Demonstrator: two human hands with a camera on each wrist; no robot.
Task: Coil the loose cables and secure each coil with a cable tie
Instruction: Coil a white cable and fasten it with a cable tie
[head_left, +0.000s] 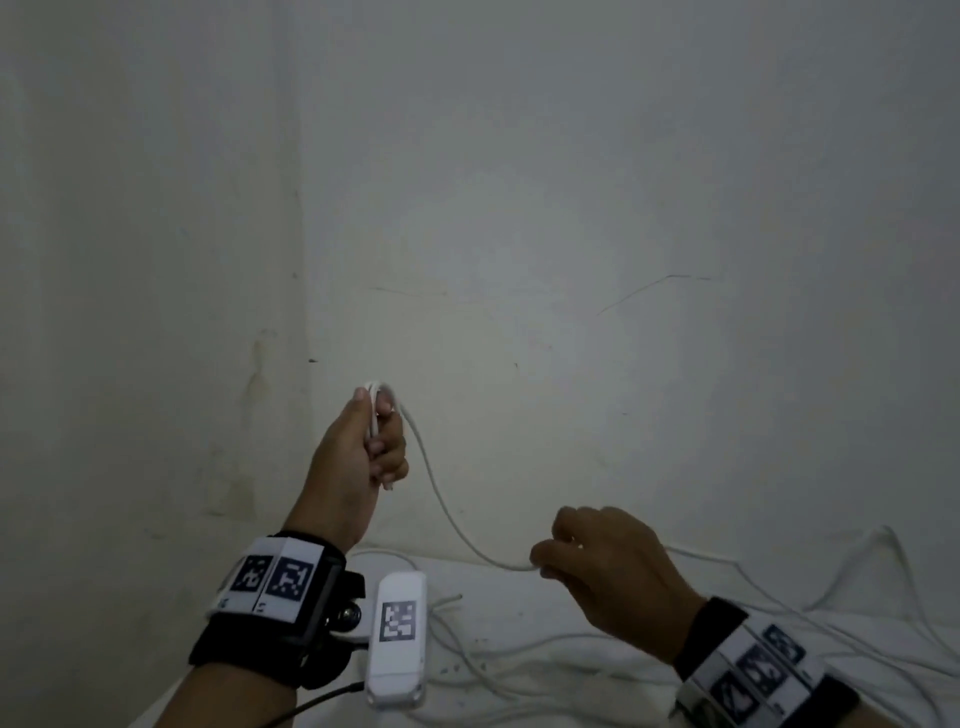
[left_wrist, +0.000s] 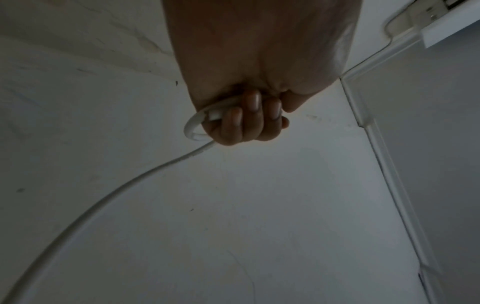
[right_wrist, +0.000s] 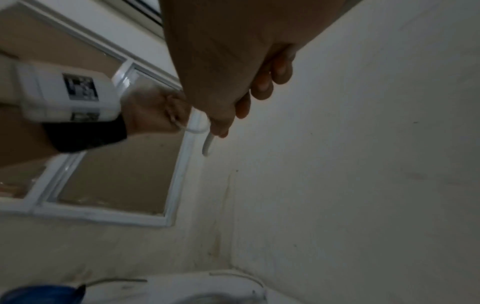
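Left hand (head_left: 363, 447), raised to the far left, grips a folded loop of white cable (head_left: 441, 504); right hand (head_left: 602, 566), nearer, pinches the same cable above the surface (head_left: 519, 623).

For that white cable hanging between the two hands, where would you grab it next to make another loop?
Take the white cable on its slack, sagging span just short of the right hand, coming from above with a thumb-and-finger pinch. The span hangs free in the air there, while the left hand already grips the small loops, so lifting that stretch towards them would likely add the next turn.
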